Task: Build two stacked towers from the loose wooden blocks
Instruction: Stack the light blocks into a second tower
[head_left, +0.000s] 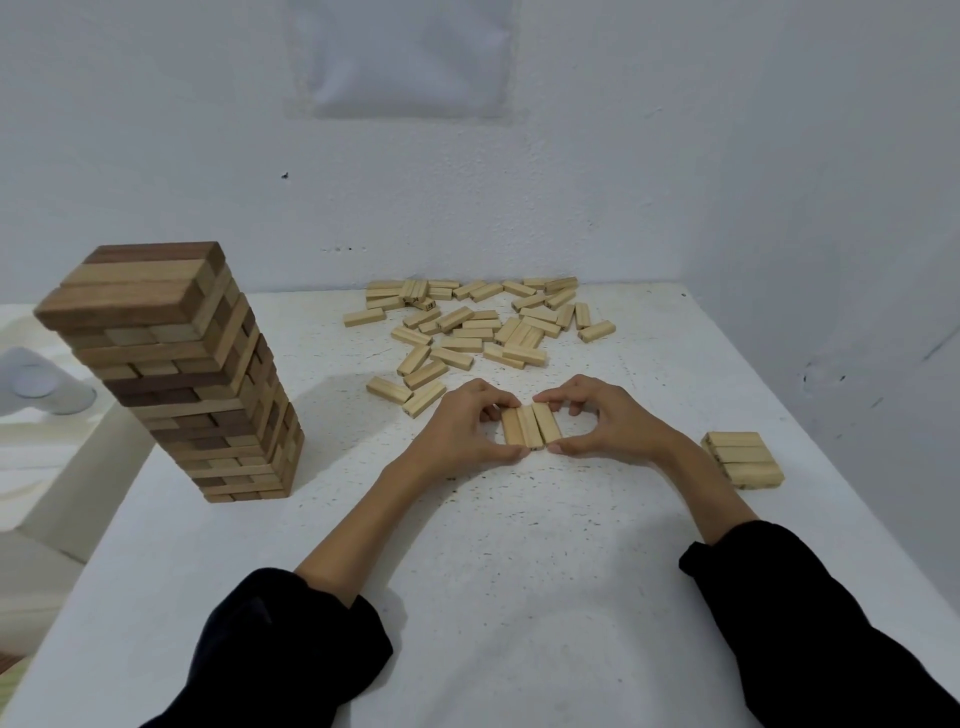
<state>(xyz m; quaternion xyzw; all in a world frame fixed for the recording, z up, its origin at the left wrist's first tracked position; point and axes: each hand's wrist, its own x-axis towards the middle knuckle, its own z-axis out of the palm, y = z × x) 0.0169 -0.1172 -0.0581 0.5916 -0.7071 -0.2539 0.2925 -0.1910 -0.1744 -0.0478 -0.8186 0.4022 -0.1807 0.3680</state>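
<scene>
On the desk (519, 545), the left hand (467, 426) and right hand (602, 421) pinch a row of three blocks (530, 425) between them — thumbs at the near ends, fingers at the far. Squeezing evenly should bring the ends flush; the loose pile (483, 327) lies just beyond the fingertips.

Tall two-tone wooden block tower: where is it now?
Head view: the tower stands near the white table's left edge, left of the left hand.
</scene>
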